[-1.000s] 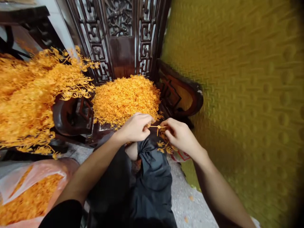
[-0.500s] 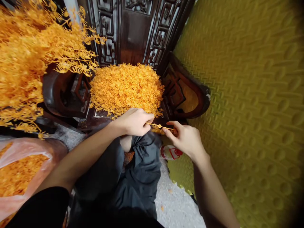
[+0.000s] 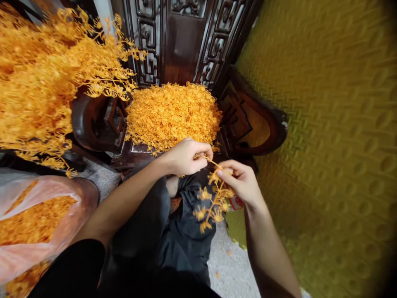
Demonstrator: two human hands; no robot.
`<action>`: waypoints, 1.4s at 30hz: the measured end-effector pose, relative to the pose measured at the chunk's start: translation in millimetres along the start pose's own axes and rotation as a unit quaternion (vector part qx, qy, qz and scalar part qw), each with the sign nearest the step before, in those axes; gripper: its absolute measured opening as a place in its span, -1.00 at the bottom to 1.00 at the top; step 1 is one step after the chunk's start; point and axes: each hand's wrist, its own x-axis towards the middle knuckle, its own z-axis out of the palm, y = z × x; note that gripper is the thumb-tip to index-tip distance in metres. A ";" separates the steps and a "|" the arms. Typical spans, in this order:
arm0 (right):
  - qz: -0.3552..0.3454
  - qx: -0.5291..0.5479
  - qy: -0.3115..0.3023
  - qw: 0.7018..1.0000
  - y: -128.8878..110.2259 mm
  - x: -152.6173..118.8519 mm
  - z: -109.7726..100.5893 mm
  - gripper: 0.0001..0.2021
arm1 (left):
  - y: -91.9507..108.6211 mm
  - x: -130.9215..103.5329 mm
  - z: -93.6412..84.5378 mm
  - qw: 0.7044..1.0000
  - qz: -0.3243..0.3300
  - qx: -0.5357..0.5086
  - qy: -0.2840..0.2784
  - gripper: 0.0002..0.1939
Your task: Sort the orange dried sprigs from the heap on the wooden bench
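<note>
- Right hand (image 3: 243,182) has come closer to left hand (image 3: 189,156) since the last frame; orange sprig (image 3: 214,203), barely visible then, now hangs in full view.
- Left hand: thumb and forefinger pinching stem (image 3: 211,160), other fingers curled in.
- Right hand: thumb and forefinger pinching same stem just below and beside left fingers; hands near each other, not touching.
- Stem runs between the two hands; sprig dangles under right fingers, over dark trousers (image 3: 186,244), florets slightly blurred.
- Orange pile (image 3: 173,118) sits on dark carved chair (image 3: 125,160), just behind left hand.
- Big orange bunch (image 3: 46,82) at left, well apart from hands, tips out over chair's armrest.
- Pinkish bag (image 3: 76,215) lower left, mouth open, orange bits inside.
- Olive textured mat (image 3: 325,124) at right; grey floor (image 3: 229,269) below.
- Red-and-white item (image 3: 236,203) behind right hand, mostly hidden.
</note>
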 end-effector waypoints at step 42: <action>0.001 0.202 0.134 0.970 33.7 -55.6 33.0 -0.41 | 11.1 10.7 64.6 0.965 -0.109 -0.152 -0.184 -0.29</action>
